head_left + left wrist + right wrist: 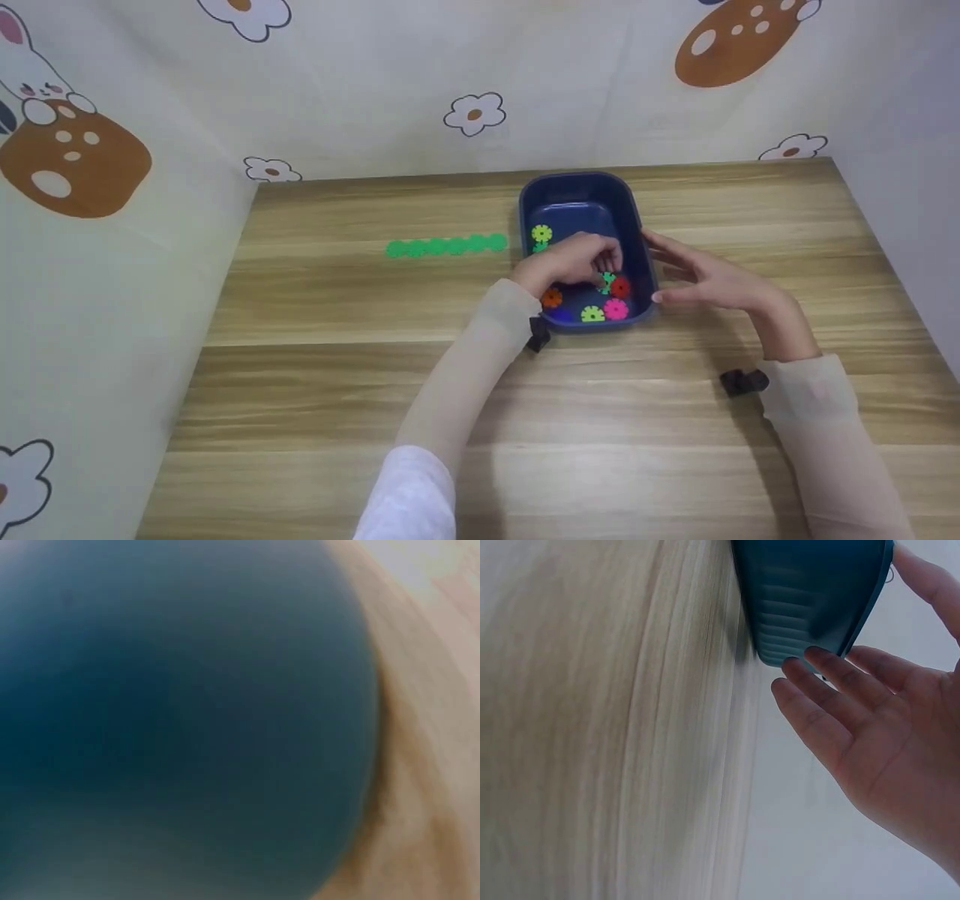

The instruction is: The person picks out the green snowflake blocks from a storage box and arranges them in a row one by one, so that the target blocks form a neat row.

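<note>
A dark blue plastic bin point(577, 196) holds several small notched discs. My left hand point(574, 259) reaches over its left rim, fingers bent downward beside a green notched disc point(607, 283); whether they pinch it is hidden. A red disc point(620, 286), a pink disc point(616, 308), an orange disc point(552, 298) and a yellow-green disc point(592, 314) lie around that hand. Outside the bin's right wall, my right hand point(709, 279) has extended, spread fingers, with fingertips and thumb at the wall. In the left wrist view, the blurred blue bin wall point(187, 727) blocks the left hand.
Left of the bin, a straight row of joined green discs point(446, 246) lies on the wooden table point(315, 397). Behind the table hangs a pale printed cloth point(375, 90). Another yellow-green disc point(541, 233) sits by the bin's left inner wall.
</note>
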### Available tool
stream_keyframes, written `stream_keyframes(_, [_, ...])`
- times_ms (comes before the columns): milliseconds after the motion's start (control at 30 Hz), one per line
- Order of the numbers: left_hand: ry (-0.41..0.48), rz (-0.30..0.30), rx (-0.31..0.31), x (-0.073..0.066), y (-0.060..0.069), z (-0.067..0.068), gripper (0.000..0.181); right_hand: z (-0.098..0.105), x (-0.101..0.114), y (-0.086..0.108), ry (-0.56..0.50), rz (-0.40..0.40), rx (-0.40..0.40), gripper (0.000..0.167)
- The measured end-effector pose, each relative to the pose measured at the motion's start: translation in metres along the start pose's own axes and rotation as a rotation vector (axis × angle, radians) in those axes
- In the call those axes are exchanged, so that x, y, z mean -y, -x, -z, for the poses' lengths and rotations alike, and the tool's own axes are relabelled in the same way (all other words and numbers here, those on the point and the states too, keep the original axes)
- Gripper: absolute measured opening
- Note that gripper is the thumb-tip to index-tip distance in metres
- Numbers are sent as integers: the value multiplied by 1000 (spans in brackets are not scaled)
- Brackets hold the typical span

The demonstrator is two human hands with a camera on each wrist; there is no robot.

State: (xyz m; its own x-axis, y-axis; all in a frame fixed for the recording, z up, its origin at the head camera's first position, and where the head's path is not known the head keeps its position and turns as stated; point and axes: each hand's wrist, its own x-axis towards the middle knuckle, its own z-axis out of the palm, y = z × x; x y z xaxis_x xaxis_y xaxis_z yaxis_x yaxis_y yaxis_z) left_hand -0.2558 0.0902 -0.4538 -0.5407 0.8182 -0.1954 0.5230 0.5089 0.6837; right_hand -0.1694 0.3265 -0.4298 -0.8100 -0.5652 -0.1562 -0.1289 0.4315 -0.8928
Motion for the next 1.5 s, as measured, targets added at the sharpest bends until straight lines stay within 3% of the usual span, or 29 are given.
stream_keyframes(433, [248, 11, -15, 2, 0, 2, 17, 3, -4, -1, 4, -32, 11, 90])
stream_keyframes(967, [464, -61, -62, -2, 4, 6, 16, 2, -3, 0, 23, -47, -2, 90])
stream_keyframes(1067, [524, -95, -110, -1, 5, 8, 16, 2, -2, -1, 16, -37, -2, 90])
stream_keyframes(1267, [751, -112, -262, 3, 15, 15, 17, -2, -4, -2, 21, -16, 6, 91])
stream_keyframes(1500, [779, -85, -423, 5, 41, 39, 17, 1, -2, 1, 32, -29, -10, 91])
